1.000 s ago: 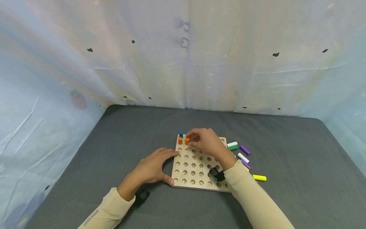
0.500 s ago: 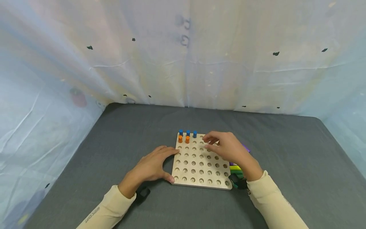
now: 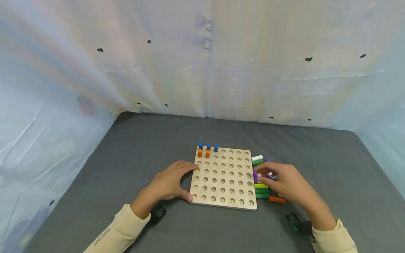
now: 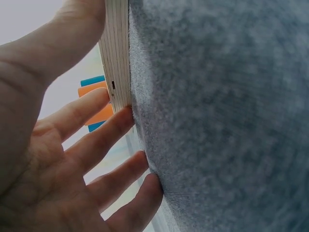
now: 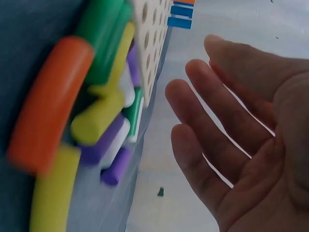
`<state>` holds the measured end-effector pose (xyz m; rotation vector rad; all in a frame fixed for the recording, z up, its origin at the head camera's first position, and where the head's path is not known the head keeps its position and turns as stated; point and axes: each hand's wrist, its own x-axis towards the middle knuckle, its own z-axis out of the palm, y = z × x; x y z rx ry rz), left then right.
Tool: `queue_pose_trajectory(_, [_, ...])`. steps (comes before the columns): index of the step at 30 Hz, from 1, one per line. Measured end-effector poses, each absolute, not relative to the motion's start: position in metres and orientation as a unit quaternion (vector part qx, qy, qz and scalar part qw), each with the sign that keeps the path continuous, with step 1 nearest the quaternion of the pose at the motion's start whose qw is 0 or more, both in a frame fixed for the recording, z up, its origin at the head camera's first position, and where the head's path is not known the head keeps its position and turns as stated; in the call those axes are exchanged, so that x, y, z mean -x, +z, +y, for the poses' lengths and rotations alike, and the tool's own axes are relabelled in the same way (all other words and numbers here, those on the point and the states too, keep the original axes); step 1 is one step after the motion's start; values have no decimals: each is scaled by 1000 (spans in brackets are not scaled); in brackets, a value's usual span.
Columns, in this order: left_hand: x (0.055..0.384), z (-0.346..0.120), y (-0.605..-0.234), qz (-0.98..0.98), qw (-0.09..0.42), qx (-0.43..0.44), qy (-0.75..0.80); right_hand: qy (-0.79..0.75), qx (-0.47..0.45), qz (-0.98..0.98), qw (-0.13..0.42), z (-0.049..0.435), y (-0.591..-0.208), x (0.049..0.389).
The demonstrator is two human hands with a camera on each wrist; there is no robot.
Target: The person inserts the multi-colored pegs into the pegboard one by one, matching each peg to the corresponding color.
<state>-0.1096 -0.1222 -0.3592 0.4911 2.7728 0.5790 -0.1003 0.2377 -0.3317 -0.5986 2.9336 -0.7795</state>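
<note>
A pale wooden peg board (image 3: 223, 181) with rows of round holes lies on the grey table. Three blue pegs (image 3: 216, 148) stand along its far row at the left, with two orange pegs (image 3: 207, 154) in the row before them. My left hand (image 3: 169, 181) rests against the board's left side, fingers spread, thumb at the near corner; the left wrist view has its fingertips at the wooden edge (image 4: 116, 58). Over the loose pegs right of the board hovers my right hand (image 3: 286, 181), its fingers relaxed and holding nothing in the right wrist view.
Loose pegs lie beside the board's right edge: green pegs (image 3: 262, 195), a yellow peg (image 3: 261, 186), an orange peg (image 3: 277, 200), a white peg (image 3: 257, 158) and several purple and white ones partly behind the right hand. A pale printed curtain (image 3: 234, 70) hangs behind the table.
My right hand has left the orange peg in the second row and moved right, across the board, to the loose pegs. The left hand has stayed at the board's side.
</note>
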Motion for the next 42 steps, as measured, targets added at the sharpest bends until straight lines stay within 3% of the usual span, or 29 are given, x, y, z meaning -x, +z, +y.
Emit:
queue_pose_trajectory(12, [116,-118,-356,956,134,-177,191,-250,196,948,22,271,-334,83])
queue_pose_trajectory(27, [117,-122,-356,957,134,-177,189,-261,241,925,133,287,-337,88])
queue_pose_trajectory(42, [110,-122,-358,953,140,-171,205,-201,250,939,123,284,-348,87])
